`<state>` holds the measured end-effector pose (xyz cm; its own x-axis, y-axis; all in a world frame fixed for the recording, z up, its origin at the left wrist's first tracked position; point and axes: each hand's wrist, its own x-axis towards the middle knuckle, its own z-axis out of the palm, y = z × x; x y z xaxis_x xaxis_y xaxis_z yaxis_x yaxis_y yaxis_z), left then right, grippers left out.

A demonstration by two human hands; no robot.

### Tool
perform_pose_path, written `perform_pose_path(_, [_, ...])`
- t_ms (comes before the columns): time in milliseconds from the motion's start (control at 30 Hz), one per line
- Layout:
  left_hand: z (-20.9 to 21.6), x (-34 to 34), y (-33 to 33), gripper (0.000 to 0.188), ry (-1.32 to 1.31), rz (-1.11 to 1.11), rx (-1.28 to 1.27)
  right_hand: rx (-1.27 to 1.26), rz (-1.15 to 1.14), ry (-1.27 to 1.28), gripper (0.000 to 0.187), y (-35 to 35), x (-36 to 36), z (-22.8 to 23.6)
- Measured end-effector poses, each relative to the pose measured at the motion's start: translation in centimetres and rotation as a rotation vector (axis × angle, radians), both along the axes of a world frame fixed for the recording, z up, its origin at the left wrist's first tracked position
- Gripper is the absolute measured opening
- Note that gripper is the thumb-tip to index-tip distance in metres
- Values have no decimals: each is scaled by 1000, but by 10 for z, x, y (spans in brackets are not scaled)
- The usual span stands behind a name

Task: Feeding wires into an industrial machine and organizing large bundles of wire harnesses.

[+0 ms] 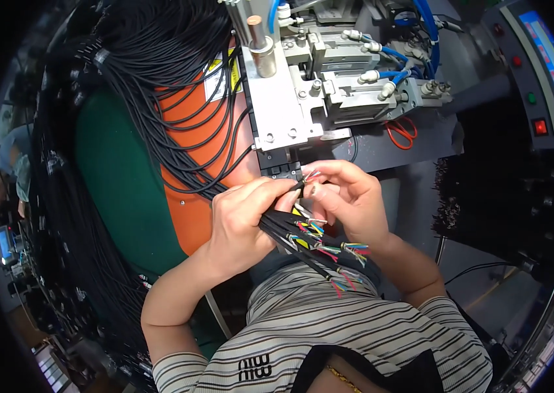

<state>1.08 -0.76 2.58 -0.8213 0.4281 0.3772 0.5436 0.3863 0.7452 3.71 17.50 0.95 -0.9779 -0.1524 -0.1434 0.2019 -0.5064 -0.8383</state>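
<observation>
My left hand (241,213) is closed around a bundle of black cables (280,230), whose stripped ends fan out below it. Red, blue, yellow, green and white wires (355,249) stick out from those ends. Between my left thumb and fingers, one cable tip points up to the right. My right hand (352,200) pinches at that tip, where thin loose wires (312,175) show between its fingers. Both hands are just in front of a small black block (281,171) on the machine. The fingers partly hide the tip.
A metal machine (283,105) with pneumatic cylinders and blue hoses stands straight ahead. Many long black cables (159,39) drape over an orange panel (188,219) at left. Red-handled scissors or pliers (402,133) lie behind on the right. A control panel (539,85) stands far right.
</observation>
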Motion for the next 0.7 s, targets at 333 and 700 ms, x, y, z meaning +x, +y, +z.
perform_pose_path(333, [-2,-13,-1,33,170,-72,-77,738,-206,740,25,3,-10,-8])
perform_pose_path(700, [-4,-5,2,32,482,-38,-302,-102,247,-153,11,21,-21,-5])
